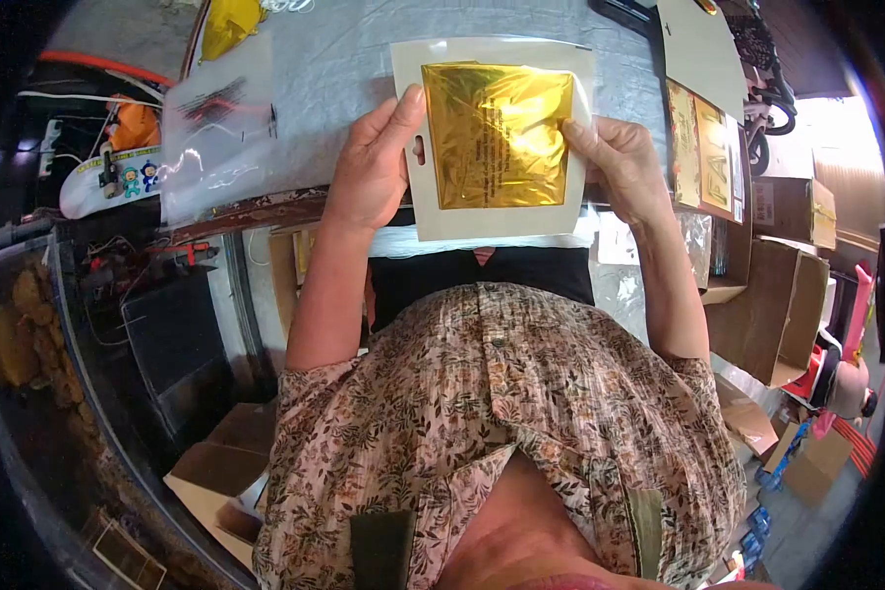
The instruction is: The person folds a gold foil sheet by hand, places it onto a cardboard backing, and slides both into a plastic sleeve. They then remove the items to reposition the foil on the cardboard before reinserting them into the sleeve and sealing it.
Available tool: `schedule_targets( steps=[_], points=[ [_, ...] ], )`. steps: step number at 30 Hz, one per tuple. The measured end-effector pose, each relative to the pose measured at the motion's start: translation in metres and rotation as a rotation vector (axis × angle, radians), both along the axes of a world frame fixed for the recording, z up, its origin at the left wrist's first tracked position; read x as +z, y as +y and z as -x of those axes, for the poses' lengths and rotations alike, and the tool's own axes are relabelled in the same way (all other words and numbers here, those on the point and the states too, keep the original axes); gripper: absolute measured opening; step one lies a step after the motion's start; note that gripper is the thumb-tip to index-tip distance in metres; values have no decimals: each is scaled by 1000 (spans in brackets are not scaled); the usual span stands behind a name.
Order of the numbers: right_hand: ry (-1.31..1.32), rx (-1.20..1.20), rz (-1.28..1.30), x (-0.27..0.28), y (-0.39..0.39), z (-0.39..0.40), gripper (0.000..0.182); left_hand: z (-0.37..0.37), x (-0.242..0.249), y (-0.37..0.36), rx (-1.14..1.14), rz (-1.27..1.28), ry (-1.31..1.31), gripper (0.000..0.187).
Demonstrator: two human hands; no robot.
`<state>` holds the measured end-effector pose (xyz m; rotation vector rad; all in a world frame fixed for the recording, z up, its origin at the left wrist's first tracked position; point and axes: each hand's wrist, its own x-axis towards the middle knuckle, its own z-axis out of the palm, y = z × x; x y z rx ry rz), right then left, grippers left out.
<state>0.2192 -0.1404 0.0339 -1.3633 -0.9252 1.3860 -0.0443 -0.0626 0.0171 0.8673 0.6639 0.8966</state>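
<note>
A white card (497, 224) with a small slot near its left edge is held up over the table's near edge. On its face lies a shiny gold foil packet (497, 138) with small dark printing. My left hand (374, 152) grips the card's left side, the thumb lying along the edge and the fingers hidden behind. At the right, my right hand (621, 162) pinches the other side, its thumb pressing on the foil's edge. Both hands are closed on the card.
Clear plastic bags (216, 147) lie on the covered table (334, 59) at left, below a gold foil piece (231, 25). Printed cards (703, 147) are stacked at right. Cardboard boxes (767, 305) stand beside me at right, and an open carton (221, 472) at lower left.
</note>
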Motion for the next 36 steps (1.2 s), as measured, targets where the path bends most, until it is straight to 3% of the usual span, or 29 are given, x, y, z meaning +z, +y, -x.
schedule_targets(
  steps=[12,30,32,36],
  points=[
    [-9,-3,6,-5,10,2,22,-1,-2,8,46,28,61,46],
    [24,-80,38,-18,19,6,21,-7,-25,17,138,190,-118,53],
    [142,41,119,-15,17,-2,17,-6,-24,18,95,248,-119,51],
    [84,182,122,0,8,-14,16,-6,-18,16,96,198,-122,51]
  ],
)
